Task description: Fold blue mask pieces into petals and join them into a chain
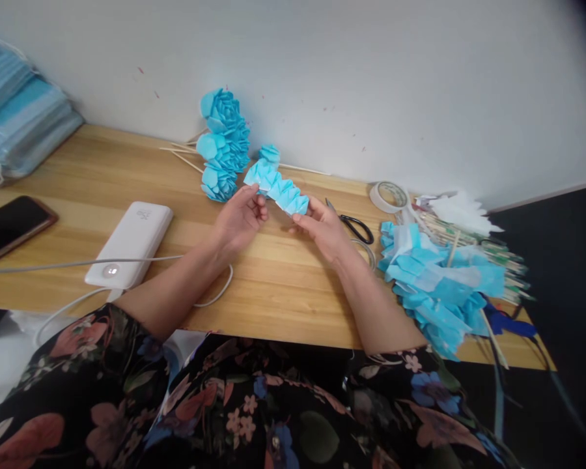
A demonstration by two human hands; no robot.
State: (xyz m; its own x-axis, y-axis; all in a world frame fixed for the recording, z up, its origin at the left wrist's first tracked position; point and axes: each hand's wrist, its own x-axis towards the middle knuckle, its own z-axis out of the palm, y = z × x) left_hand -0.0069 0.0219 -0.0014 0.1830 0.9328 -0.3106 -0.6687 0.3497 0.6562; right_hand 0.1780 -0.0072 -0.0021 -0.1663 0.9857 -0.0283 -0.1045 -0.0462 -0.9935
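A strip of folded light-blue petals (279, 187) is stretched between my two hands above the wooden table. My left hand (240, 215) pinches its left end, the fingers curled. At the right end, my right hand (322, 225) grips the strip between thumb and fingers. Just behind it lies a small blue flower (269, 154) on a thin stick. Several full blue flowers (222, 146) on sticks are piled to the left of it, against the wall. Black-handled scissors (356, 228) lie beside my right hand.
To the right are a tape roll (389, 197), a heap of blue petal pieces (434, 280) and bundled sticks (498, 260). A white power bank (131, 244) with a cable, a phone (14, 228) and stacked blue face masks (24, 117) are on the left.
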